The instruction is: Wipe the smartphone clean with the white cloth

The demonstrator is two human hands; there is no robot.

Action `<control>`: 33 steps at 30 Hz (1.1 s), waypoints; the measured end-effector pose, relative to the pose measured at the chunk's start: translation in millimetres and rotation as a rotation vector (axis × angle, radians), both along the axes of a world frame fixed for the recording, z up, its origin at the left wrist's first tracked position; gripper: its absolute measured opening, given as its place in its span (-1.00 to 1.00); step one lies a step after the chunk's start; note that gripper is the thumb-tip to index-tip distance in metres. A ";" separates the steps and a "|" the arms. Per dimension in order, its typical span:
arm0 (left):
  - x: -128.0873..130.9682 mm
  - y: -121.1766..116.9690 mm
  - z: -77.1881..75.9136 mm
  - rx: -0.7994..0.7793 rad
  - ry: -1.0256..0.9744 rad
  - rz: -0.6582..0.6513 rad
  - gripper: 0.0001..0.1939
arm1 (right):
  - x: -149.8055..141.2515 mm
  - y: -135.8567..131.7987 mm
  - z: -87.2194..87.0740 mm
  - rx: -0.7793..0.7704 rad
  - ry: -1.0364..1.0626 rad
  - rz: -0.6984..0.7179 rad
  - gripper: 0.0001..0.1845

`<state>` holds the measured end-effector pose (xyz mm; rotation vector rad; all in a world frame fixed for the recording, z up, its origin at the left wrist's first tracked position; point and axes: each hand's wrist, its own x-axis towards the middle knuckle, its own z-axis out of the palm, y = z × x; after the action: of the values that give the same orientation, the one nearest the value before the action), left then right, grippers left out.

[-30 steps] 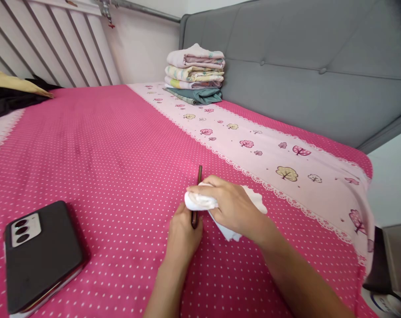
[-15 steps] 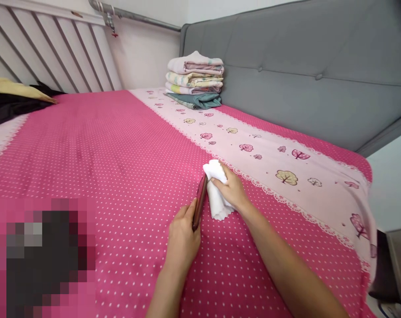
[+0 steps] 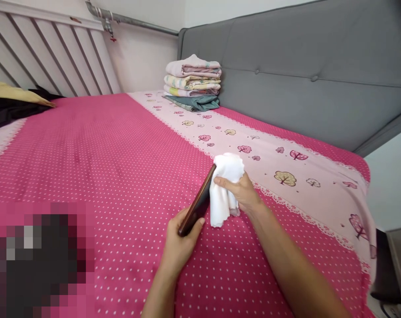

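My left hand (image 3: 179, 238) grips the lower end of a phone (image 3: 200, 205), which has a brown edge and a dark face. The phone is tilted, its upper end pointing away and to the right. In my right hand (image 3: 243, 192) a white cloth (image 3: 225, 176) is bunched, with the thumb across its front and a loose fold hanging below. The cloth touches the phone's upper right side and hides part of it. Both hands are above the pink dotted bedspread (image 3: 127, 176).
A stack of folded bedding (image 3: 193, 79) stands at the back against the grey headboard (image 3: 286, 66). Dark and yellow fabric (image 3: 15, 104) lies at far left, near a white radiator (image 3: 48, 53). A pixelated dark thing (image 3: 35, 269) is at lower left, its kind unreadable.
The phone has turned so that its dark face shows, and my left thumb now lies on it. My right hand and the cloth have shifted right, and the cloth is more spread.
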<state>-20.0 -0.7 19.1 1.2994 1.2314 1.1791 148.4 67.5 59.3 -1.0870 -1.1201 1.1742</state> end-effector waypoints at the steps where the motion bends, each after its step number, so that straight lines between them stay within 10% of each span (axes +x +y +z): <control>1: -1.0 0.1 0.9 0.015 -0.033 0.030 -0.68 | -0.5 -3.1 4.5 0.069 -0.028 -0.017 -0.57; 13: -3.2 1.2 -3.5 0.319 0.249 0.148 -0.87 | -26.5 -48.4 37.7 0.697 -0.593 0.312 -0.36; 22: 1.1 -2.3 -1.4 0.361 0.335 0.115 -0.81 | -3.0 -63.2 61.9 0.812 -0.743 -0.240 -0.49; 33: 2.7 -2.1 -4.3 0.424 0.337 0.108 -0.81 | -20.0 -78.6 65.9 0.915 -1.103 -0.142 -0.66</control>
<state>-17.3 -2.8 14.7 1.8225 1.3472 1.3890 128.4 -11.1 125.2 -0.9953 -2.0644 -0.2371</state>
